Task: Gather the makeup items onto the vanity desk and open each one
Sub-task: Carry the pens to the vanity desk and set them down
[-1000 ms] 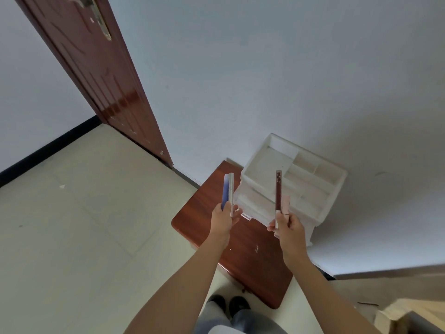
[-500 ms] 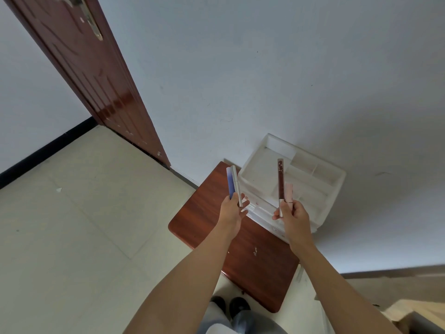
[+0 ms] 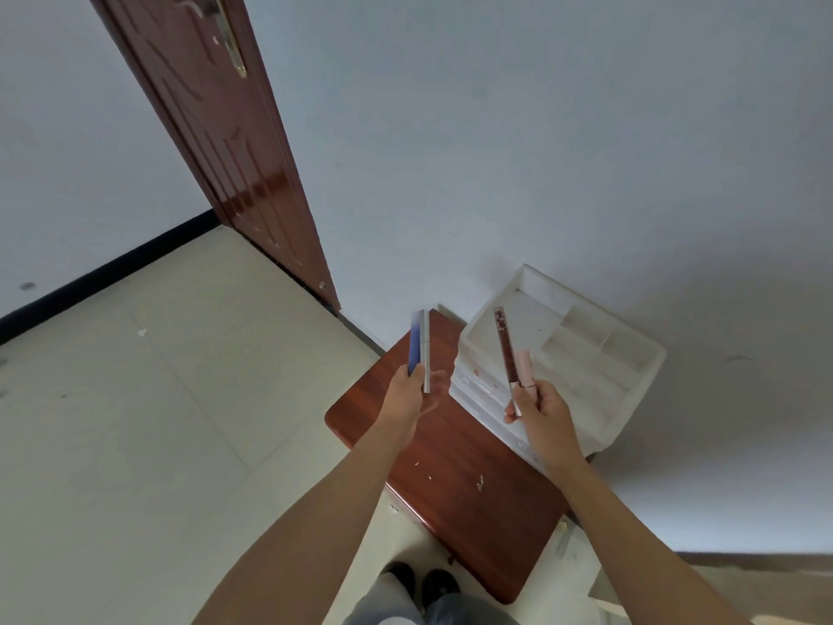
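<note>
Four slim makeup sticks are held above the tabletop, near the white organizer; over the last second the hands have only drifted slightly higher, so by my reckoning nothing is set down or opened yet. The left hand grips a blue tube and a silver pen, and the right hand curls its fingers round a dark-red tube and a pink tube. All four stand nearly upright, their long axes running from fist toward the wall, and the right pair leans slightly left.
</note>
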Demonstrator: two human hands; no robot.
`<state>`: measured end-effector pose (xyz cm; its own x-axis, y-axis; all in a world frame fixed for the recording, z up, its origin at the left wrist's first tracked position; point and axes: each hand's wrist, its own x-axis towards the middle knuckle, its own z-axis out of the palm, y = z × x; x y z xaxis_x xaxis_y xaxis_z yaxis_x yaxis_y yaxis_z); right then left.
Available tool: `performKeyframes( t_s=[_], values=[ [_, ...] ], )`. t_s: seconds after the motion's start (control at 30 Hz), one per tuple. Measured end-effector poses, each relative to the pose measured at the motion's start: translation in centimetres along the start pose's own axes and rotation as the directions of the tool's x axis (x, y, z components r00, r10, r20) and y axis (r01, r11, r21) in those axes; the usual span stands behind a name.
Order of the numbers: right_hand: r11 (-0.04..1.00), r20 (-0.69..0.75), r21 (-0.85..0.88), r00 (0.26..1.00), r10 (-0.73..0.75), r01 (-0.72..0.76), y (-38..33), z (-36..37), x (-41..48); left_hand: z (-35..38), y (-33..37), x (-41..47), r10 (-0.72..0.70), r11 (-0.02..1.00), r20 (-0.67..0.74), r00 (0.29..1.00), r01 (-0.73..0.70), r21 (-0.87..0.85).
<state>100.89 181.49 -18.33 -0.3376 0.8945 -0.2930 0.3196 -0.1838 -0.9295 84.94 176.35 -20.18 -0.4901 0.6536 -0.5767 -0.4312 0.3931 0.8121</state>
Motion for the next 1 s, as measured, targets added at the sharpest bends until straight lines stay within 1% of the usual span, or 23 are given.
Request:
performKeyframes(
  t_s=[0.1, 0.2, 0.27, 0.37, 0.5, 0.63, 0.87, 1.0],
  values=[
    [0.998, 0.112, -0.064, 0.994, 0.009, -0.002, -0.9, 1.7, 0.5, -3.2, 1.0, -1.7, 0.097, 0.993, -0.092, 0.991, -0.09, 0.073],
    [0.994, 0.224, -0.109, 0.975, 0.001, 0.024, -2.1, 3.8, 1.0, -6.6, 1.9, -3.8, 0.16, 0.985, -0.181, 0.97, -0.144, 0.098],
    [0.985, 0.308, -0.16, 0.951, -0.007, 0.059, -2.8, 5.3, 1.0, -8.8, 2.0, -5.3, 0.168, 0.986, -0.248, 0.954, -0.158, 0.061],
    [0.973, 0.424, -0.194, 0.905, -0.033, 0.127, -3.6, 7.6, 0.4, -11.8, 1.4, -8.0, 0.146, 0.981, -0.339, 0.929, -0.18, -0.07],
    [0.953, 0.583, -0.218, 0.811, -0.046, 0.212, -4.8, 10.8, -1.3, -15.0, -0.3, -11.6, 0.103, 0.922, -0.437, 0.893, -0.251, -0.296],
    [0.934, 0.701, -0.226, 0.712, -0.043, 0.278, -6.0, 14.7, -3.7, -17.6, -1.8, -15.2, 0.094, 0.847, -0.522, 0.848, -0.344, -0.406],
    [0.887, 0.834, -0.238, 0.551, -0.022, 0.396, -8.0, 21.0, -9.1, -22.9, -4.3, -21.2, 0.083, 0.775, -0.613, 0.786, -0.438, -0.456],
    [0.856, 0.879, -0.223, 0.476, -0.029, 0.466, -9.1, 23.2, -12.3, -25.6, -5.6, -24.5, 0.082, 0.773, -0.645, 0.76, -0.457, -0.44]
  ],
)
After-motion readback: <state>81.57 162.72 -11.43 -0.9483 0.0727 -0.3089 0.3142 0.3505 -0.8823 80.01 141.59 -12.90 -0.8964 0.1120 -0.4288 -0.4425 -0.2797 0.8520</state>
